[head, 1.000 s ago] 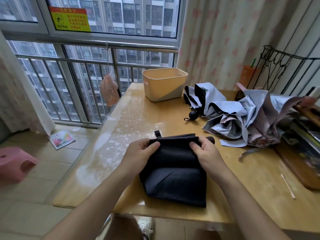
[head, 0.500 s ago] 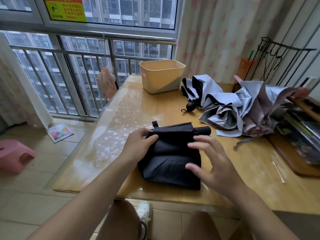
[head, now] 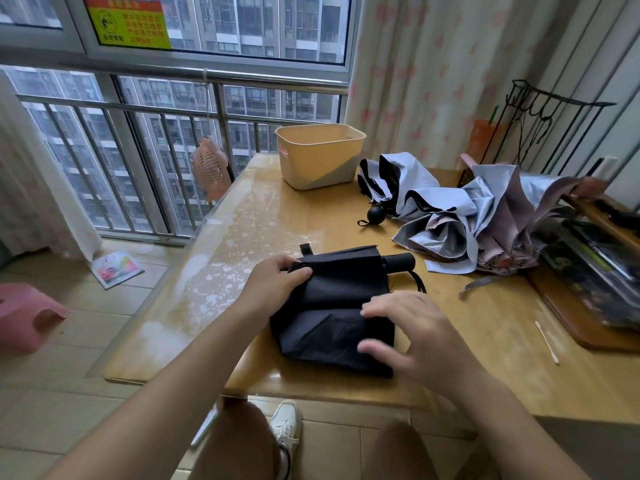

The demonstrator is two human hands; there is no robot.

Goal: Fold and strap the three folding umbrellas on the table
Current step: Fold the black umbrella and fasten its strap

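The black umbrella [head: 332,327] lay at the near edge of the table [head: 277,220]. The left hand [head: 273,285] pinched its left end. The right hand [head: 412,334], fingers spread and holding nothing, was over its right side; contact was unclear. A pale blue umbrella [head: 415,181] and a silver umbrella [head: 485,220] lay loose at the far right.

Daylit barred window [head: 145,161], pale curtain [head: 433,74], tiled floor [head: 62,393], wooden table [head: 485,341].

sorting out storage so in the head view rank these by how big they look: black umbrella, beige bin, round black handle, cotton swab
1. black umbrella, nearest the camera, so its lead over the bin is unsure
2. beige bin
3. round black handle
4. cotton swab, longer than the handle but much thinner
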